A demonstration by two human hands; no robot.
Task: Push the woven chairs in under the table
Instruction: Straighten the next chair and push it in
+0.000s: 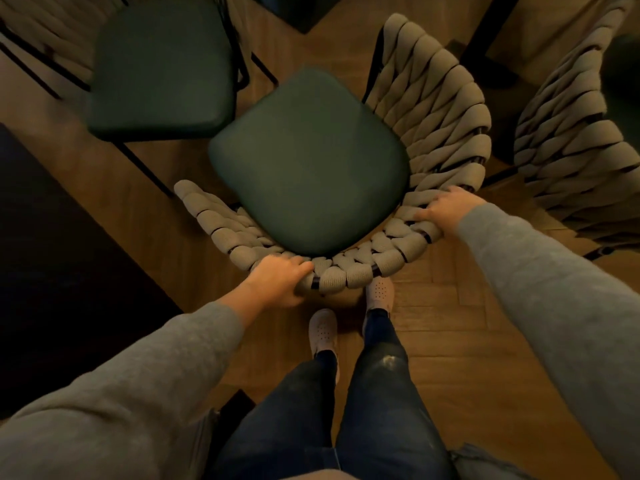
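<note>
A woven chair with a thick beige rope back and a dark green seat cushion stands right in front of me on the wooden floor. My left hand grips the lower left part of its curved backrest rim. My right hand holds the rim further right, fingers laid over the rope. The dark table edge runs along the left side of the view.
A second chair with a green cushion stands at the upper left. A third woven chair back is close on the right. A dark table leg rises at the top right. My feet stand just behind the chair.
</note>
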